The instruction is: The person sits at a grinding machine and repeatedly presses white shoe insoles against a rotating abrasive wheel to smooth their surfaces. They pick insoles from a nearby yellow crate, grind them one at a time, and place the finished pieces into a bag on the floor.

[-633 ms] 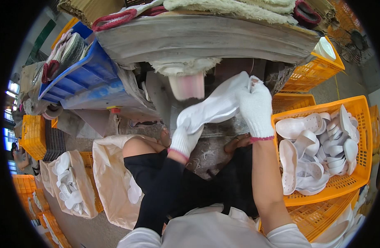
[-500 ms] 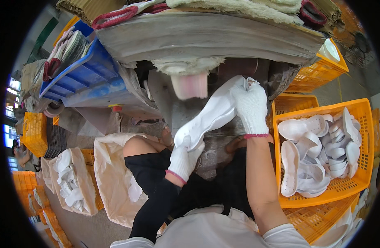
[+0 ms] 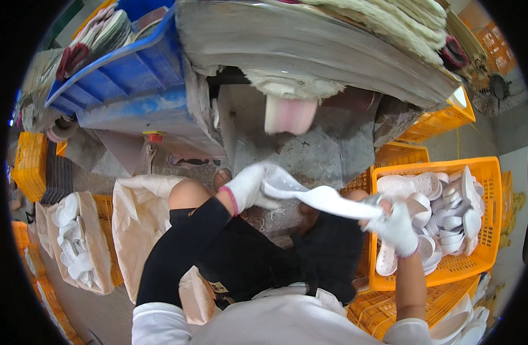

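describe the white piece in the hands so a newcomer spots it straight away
Start at the big grey hood across the top and look below it. There a long, curved white piece stretches from the gloved left hand to the gloved right hand. Only this one is held up; similar white pieces lie heaped in the big orange crate at right.

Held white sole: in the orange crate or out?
Out. The white sole spans from left hand to right hand, held near both ends; the orange crate sits to the right.
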